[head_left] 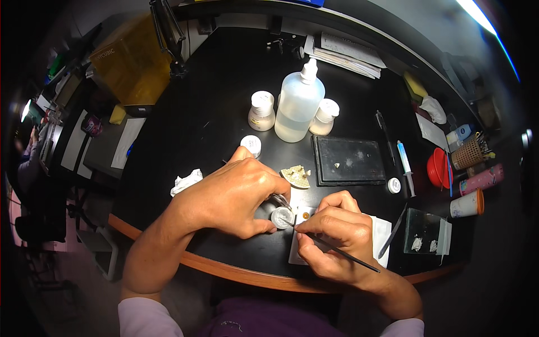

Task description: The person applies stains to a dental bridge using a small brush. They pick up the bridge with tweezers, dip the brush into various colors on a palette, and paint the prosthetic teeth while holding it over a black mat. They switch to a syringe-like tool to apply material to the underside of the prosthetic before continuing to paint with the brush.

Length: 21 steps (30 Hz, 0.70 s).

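My right hand (339,236) pinches a thin dark-handled brush (349,257) like a pen. Its tip reaches into a small open jar (282,218) with pale contents. Left of the jar, my left hand (236,196) is closed around slim metal tweezers (279,199), mostly hidden by the fingers. The left thumb rests against the jar's side. A tiny whitish piece shows near the tweezers' end, too small to make out. Just beyond the hands lies a beige honeycomb tray (296,176) with small pegs. A white paper pad (382,236) lies partly under my right hand.
Behind the hands stand a large squeeze bottle (298,104) and white-capped jars (261,111). A dark rectangular slab (349,162) lies to their right, beyond it a syringe (405,167). Farther right are a red bowl (439,168), a cup (466,203) and a glass plate (421,231). Crumpled tissue (186,182) lies left.
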{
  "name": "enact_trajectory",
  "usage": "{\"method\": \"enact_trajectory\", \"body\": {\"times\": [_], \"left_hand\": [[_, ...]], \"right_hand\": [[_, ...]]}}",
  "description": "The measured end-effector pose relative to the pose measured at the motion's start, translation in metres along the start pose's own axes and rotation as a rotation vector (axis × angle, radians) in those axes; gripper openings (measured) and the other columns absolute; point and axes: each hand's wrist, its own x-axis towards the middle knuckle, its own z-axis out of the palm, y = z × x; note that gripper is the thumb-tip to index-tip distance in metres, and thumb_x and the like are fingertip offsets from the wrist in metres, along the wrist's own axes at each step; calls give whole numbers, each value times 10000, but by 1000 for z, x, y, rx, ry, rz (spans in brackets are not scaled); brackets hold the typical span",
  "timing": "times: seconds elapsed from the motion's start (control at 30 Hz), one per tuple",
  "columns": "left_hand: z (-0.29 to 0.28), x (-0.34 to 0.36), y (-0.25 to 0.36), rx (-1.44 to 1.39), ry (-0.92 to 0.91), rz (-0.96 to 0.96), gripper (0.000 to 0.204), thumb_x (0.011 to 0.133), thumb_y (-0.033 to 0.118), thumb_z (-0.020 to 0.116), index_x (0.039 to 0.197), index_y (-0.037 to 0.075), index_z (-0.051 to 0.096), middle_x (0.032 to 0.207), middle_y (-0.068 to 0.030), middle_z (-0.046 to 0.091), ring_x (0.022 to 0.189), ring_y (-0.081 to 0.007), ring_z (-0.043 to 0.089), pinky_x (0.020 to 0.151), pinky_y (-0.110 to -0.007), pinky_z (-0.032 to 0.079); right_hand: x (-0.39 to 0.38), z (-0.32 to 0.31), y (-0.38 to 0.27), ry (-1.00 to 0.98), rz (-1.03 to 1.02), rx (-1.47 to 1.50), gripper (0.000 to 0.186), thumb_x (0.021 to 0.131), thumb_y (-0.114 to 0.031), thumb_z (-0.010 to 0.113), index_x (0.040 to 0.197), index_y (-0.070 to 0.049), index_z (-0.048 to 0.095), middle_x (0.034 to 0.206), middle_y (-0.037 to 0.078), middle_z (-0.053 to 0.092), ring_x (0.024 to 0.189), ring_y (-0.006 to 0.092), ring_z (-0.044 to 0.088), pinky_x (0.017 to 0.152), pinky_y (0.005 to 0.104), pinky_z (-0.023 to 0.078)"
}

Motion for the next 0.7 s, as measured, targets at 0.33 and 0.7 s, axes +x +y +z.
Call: {"method": "enact_trajectory", "body": {"times": [0.33, 0.7], "left_hand": [[1, 0, 1, -9, -9, -9, 310, 685, 192, 895, 931, 73, 749, 758, -72, 729, 788, -273, 699, 908, -425, 365], [0, 1, 3, 1, -12, -14, 322, 682, 186, 895, 946, 69, 751, 760, -75, 726, 797, -269, 699, 908, -427, 364]], "right_hand": [[2, 1, -2, 33, -56, -74, 199, 609, -47, 781, 805, -84, 781, 708, -8, 672, 802, 202, 590, 743, 352, 381], [5, -1, -2, -4, -93, -75, 185, 645, -27, 774, 827, -60, 786, 716, 21, 707, 761, 223, 590, 683, 325, 455]]}}
